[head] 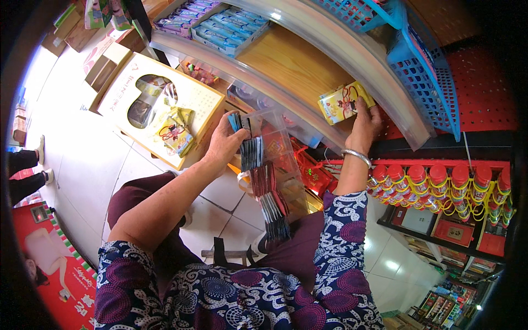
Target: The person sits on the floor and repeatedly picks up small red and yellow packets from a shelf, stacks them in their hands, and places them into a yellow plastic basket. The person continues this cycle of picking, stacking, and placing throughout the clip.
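Observation:
My left hand grips the upper corner of a clear plastic divided tray, its thumb over the rim. Slim packets stand in rows inside: blue ones, dark red ones and dark-and-white ones. At the right end of a wooden shelf, my right hand holds a yellow printed packet by its near edge; part of the packet is hidden by my fingers. More yellow packets lie on top of a white and yellow carton to my left.
Boxes of blue-wrapped sticks and purple-wrapped sticks stand on the shelf's left part. A clear plastic strip edges the shelf. Blue baskets hang at right, above red-capped bottles. Another person's legs show far left.

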Demonstrator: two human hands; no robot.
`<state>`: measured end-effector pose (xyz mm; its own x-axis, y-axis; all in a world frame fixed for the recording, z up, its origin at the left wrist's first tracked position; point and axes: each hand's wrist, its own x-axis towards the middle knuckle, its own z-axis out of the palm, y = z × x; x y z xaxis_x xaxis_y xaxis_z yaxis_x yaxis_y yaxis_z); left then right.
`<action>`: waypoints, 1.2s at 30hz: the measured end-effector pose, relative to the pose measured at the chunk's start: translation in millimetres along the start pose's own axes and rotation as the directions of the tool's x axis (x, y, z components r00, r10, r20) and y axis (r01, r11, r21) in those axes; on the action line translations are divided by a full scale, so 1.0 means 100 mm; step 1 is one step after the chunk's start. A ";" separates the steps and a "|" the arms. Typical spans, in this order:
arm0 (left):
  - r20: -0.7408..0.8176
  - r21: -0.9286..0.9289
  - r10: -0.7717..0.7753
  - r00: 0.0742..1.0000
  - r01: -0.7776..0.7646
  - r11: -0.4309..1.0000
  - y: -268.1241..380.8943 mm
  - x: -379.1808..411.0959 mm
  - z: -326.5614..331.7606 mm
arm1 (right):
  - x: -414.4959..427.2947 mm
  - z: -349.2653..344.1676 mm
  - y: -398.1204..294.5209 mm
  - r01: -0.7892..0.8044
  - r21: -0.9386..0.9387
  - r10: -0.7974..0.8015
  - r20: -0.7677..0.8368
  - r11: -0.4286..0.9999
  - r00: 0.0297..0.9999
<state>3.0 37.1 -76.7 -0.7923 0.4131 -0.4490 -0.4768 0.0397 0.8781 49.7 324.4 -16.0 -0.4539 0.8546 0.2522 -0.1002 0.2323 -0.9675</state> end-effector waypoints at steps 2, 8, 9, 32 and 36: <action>-0.007 0.002 0.023 1.000 -0.023 1.000 -0.06 0.03 -0.02 | 0.00 0.04 -0.01 0.084 0.080 -0.086 0.028 0.993 0.996; -0.029 0.068 0.006 1.000 -0.004 0.998 0.05 -0.02 0.00 | -0.40 0.36 -0.24 -0.026 0.172 -0.015 0.233 0.985 0.972; -0.030 0.075 -0.006 1.000 0.009 0.997 0.08 -0.02 0.00 | -0.51 0.44 -0.27 -0.061 0.191 0.002 0.293 0.980 0.956; -0.101 0.100 0.146 0.984 -0.136 0.986 -0.15 0.12 -0.04 | -1.29 0.76 0.00 0.395 -0.256 -0.175 0.602 0.882 0.779; -0.061 0.102 0.111 0.992 -0.104 0.989 -0.22 0.16 -0.05 | -1.24 0.77 -0.16 0.416 -0.269 -0.168 0.630 0.869 0.758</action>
<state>-1.0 38.6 -104.0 -0.8619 0.3591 -0.3579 -0.3503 0.0887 0.9324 39.4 179.0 -33.9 -0.8851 0.3164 0.3414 -0.0379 0.6820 -0.7303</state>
